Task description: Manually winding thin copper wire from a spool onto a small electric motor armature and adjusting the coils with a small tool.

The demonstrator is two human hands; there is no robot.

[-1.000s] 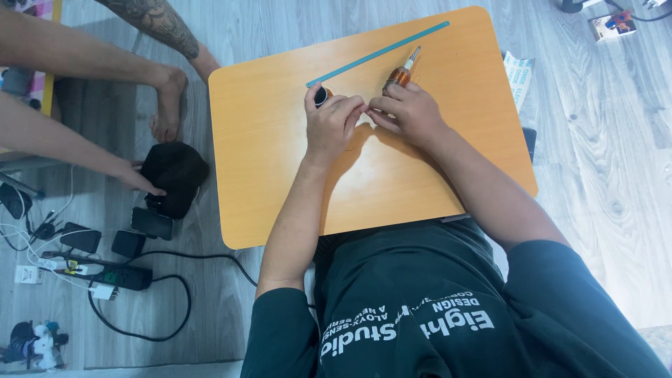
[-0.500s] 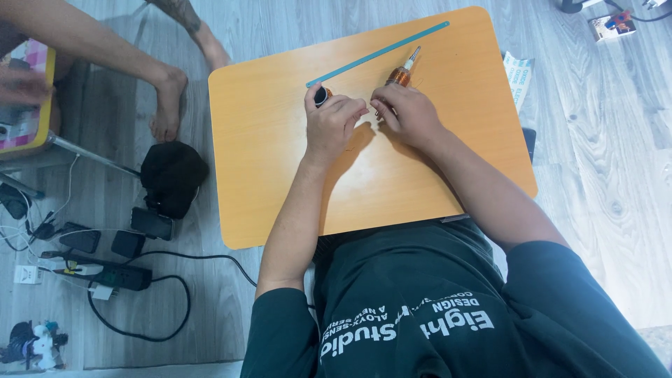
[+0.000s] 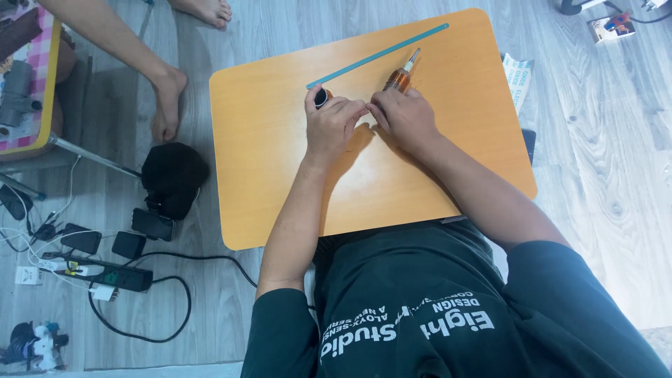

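On the orange table (image 3: 280, 161), head view – our left hand (image 3: 334, 126) grips a small black cylinder (image 3: 322, 96) | right hand (image 3: 402, 117) closed on a copper-coloured tool (image 3: 400, 77), tip just beside the teal strip (image 3: 378, 56) | item between our fingertips hidden | grey plank floor (image 3: 616, 161), power strip (image 3: 105, 274).

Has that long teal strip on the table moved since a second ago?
No. The teal strip lies at the same slant near the far edge of the table, its near end by the left hand, as before.
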